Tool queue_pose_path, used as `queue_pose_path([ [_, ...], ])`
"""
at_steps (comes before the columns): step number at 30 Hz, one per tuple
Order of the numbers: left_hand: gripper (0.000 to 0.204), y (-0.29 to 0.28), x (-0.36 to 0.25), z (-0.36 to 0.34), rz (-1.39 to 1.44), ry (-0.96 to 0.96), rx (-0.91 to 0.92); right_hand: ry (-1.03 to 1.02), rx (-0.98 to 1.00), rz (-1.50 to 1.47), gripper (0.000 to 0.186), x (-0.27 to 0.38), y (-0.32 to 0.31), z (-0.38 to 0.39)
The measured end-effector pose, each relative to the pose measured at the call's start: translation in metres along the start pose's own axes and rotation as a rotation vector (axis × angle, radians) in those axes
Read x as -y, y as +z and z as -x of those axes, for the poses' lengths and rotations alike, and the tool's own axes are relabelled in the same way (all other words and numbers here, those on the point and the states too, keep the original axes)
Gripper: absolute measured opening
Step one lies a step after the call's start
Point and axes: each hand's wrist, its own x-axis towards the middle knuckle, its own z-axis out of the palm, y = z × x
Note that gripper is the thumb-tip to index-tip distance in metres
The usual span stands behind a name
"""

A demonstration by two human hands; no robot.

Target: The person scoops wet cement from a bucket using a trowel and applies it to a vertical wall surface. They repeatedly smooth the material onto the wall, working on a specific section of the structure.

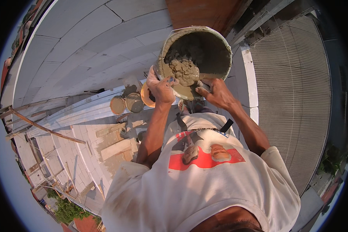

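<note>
I grip the near left edge of a mortar-smeared bucket (221, 58) with my left hand (163, 87), while my right hand (217, 92) is closed on its near rim to the right, thumb uppermost. The bucket sits just beyond and between both hands, its mouth tipped toward me, with a wet lump of mortar (183, 71) inside near my fingers. Left of my left hand, well below, stands an orange container (144, 94).

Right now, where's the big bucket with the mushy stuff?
In the head view, the bucket is near the top, just right of the middle, with the left hand and right hand at its lower rim.
</note>
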Motion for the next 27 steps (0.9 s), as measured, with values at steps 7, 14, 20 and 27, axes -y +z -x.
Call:
queue_pose_path([
  [7, 0.045, 0.008, 0.006, -0.003, 0.274, -0.175, -0.171, 0.023, 0.042, 0.005, 0.04, 0.012, -0.01, -0.002],
  [14, 0.068, -0.008, 0.029, -0.005, 0.525, -0.377, -0.239, -0.035, 0.141, 0.164, 0.042, 0.055, -0.08, -0.004],
  [20, 0.044, -0.079, 0.078, 0.008, 0.254, -0.477, -0.553, 0.043, 0.21, 0.031, 0.033, 0.178, -0.182, -0.024],
  [27, 0.06, -0.1, 0.061, 0.036, 0.184, -0.283, -0.62, -0.3, 0.18, -0.984, 0.029, 0.171, -0.309, -0.155],
])
